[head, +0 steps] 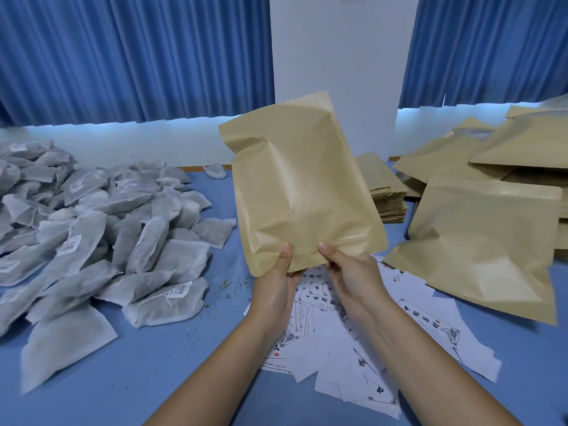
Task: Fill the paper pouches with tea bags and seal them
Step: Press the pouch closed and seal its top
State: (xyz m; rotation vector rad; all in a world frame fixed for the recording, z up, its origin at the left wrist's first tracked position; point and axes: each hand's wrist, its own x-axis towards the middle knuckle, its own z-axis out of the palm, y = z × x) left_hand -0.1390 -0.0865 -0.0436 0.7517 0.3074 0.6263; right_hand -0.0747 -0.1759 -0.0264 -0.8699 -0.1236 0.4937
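A bulging brown paper pouch [295, 186] is held up above the blue table [159, 364], slightly tilted. My left hand [273, 290] and my right hand [353, 278] both pinch its near edge, thumbs on the front face. A big heap of grey tea bags [92, 235] with small white labels lies on the left of the table. Filled brown pouches [482, 241] are piled at the right.
A stack of flat unfilled pouches [384, 192] lies behind the held pouch. Loose white printed labels [368, 339] are scattered under my wrists. A small white object [215, 171] sits at the far table edge. Blue curtains and a white pillar stand behind.
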